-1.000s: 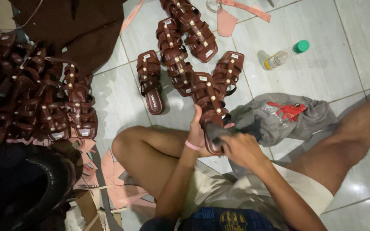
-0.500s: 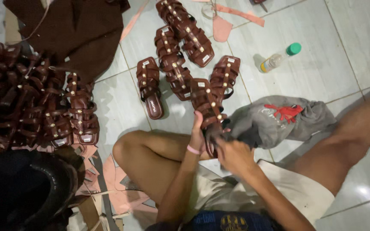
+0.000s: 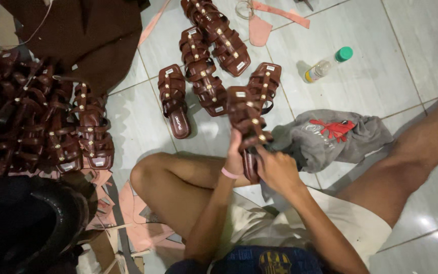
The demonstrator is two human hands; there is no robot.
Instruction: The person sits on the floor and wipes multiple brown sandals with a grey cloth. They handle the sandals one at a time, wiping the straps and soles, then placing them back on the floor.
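I hold a dark brown strappy sandal (image 3: 247, 119) with gold studs upright above my lap. My left hand (image 3: 235, 155), with a pink band at the wrist, grips its left side. My right hand (image 3: 277, 170) presses against the sandal's lower right part, fingers on the straps. A grey cloth (image 3: 330, 137) with a red print lies on the floor just right of my right hand. My bent left knee (image 3: 150, 175) and my right leg (image 3: 411, 162) frame the hands.
Several matching sandals (image 3: 198, 71) lie on the tiled floor ahead; a big pile of sandals (image 3: 36, 127) fills the left. Brown leather sheet (image 3: 82, 35) at top left, a small green-capped bottle (image 3: 325, 65), pink scraps (image 3: 128, 203), a black helmet-like object (image 3: 21, 223).
The sandal has been lifted slightly and tilted more upright between my hands; my right hand moved up onto its straps. The view shifted a little.
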